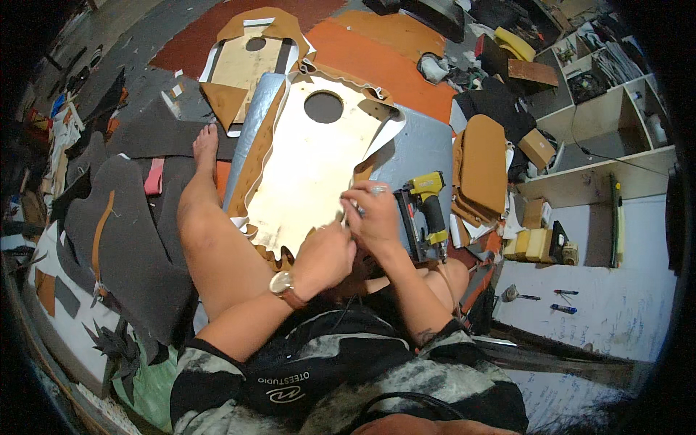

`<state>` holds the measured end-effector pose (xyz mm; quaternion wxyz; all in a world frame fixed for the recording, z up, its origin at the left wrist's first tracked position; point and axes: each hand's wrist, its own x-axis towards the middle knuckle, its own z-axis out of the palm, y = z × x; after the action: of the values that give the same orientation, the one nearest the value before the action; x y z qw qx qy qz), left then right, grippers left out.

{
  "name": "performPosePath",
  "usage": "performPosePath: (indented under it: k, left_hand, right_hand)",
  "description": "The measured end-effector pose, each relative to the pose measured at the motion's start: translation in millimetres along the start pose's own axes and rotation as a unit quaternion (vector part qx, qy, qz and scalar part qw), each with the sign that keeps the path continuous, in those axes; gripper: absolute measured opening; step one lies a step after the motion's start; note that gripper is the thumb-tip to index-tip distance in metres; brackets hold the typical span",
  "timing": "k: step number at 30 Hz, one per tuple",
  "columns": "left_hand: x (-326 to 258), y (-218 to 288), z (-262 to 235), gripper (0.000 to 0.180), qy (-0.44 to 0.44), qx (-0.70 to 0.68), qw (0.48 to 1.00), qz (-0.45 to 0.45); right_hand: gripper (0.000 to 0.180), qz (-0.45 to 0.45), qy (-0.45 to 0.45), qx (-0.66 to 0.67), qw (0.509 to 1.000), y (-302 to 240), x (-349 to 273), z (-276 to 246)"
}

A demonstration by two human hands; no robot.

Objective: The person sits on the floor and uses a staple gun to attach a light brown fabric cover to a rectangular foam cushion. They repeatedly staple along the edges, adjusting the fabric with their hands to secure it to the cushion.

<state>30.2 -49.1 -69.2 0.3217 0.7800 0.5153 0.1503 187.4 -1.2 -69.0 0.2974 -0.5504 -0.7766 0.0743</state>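
A pale board (297, 174) with a round hole near its far end lies in front of me, a tan upholstery cover (264, 163) gathered around its edges. My left hand (326, 257), with a watch (281, 284) on its wrist, is closed at the board's near right corner. Just beyond it, my right hand (373, 214) has its fingers pinched together at the right edge. What either hand grips is hidden by the fingers. A yellow and black staple gun (428, 206) rests right of my right hand, its air hose (455, 279) trailing toward me.
A blue-grey padded block (417, 145) is under the board. Another covered board (246, 61) lies farther off. Tan padded panels (483, 163) are stacked at right, beside white shelving (612, 123). Dark grey fabric pieces (123, 225) spread over the left floor.
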Motion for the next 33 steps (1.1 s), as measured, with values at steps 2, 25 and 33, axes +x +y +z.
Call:
performPosePath:
  k: [2, 25, 33]
  left_hand:
    - [3.4, -4.8, -15.7, 0.028, 0.137, -0.187, 0.969, -0.085]
    - [37.4, 26.0, 14.1, 0.044, -0.096, -0.446, 0.871, -0.183]
    - [54.8, 52.8, 15.7, 0.057, -0.111, -0.543, 0.811, -0.190]
  right_hand:
    - [0.016, 0.020, 0.078, 0.057, 0.995, -5.8, -2.7, -10.7]
    - [0.061, 0.318, -0.040, -0.065, 0.945, 139.1, -51.4, -40.4]
    - [0.047, 0.324, -0.018, 0.388, 0.863, 149.4, -41.3, 28.3]
